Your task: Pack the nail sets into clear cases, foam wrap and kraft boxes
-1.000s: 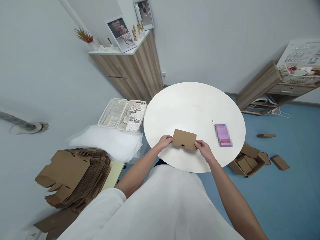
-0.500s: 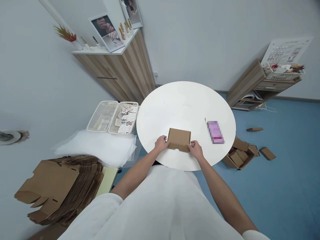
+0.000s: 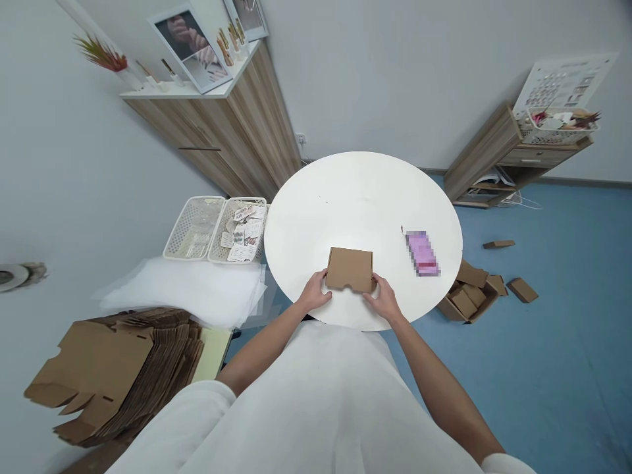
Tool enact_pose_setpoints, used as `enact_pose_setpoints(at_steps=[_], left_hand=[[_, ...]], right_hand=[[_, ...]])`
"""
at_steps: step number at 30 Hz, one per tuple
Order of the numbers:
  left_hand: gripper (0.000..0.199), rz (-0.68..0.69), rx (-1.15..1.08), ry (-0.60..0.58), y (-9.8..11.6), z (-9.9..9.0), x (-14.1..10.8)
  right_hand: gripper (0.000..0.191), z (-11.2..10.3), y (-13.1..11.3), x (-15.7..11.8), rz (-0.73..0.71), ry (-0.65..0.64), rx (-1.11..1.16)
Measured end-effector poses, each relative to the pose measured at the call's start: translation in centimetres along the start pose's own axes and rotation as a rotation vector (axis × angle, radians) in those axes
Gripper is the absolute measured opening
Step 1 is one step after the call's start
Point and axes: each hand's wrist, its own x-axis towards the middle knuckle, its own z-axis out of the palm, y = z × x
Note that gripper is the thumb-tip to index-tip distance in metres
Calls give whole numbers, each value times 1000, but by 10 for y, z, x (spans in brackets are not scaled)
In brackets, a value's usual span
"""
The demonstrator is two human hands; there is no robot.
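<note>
A small brown cardboard box (image 3: pixel 349 268) lies on the white round table (image 3: pixel 365 191), its lid down and a notch showing at its near edge. My left hand (image 3: pixel 315 291) is at the box's left side, fingers along the edge and thumb pointing in below the near corner. On the opposite side, my right hand (image 3: pixel 384 299) has its fingers against the right edge, its thumb also spread toward the near side. The box sits between the two hands. A pixelated purple object (image 3: pixel 422 253) lies to its right on the table.
Flat cardboard blanks (image 3: pixel 99 359) are stacked at the left, near white foam sheets (image 3: pixel 187 283) and a white basket (image 3: pixel 238 230) of cards. On the floor at right, an open carton (image 3: pixel 467 299) holds small boxes; others lie nearby. A wooden cabinet (image 3: pixel 247 112) stands behind.
The box's near face no longer shows as before; its notched edge is now seen from above. My thumbs have moved off its near face, and the hands sit at its sides. The view shifted slightly.
</note>
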Motion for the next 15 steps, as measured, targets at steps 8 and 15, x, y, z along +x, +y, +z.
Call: enact_pose_setpoints(at_steps=[8, 15], left_hand=[[41, -10, 23, 107, 17, -18, 24], [34, -48, 154, 178, 18, -20, 40]], right_hand=[[50, -27, -23, 26, 69, 58, 135], [51, -35, -41, 40, 118, 51, 84]])
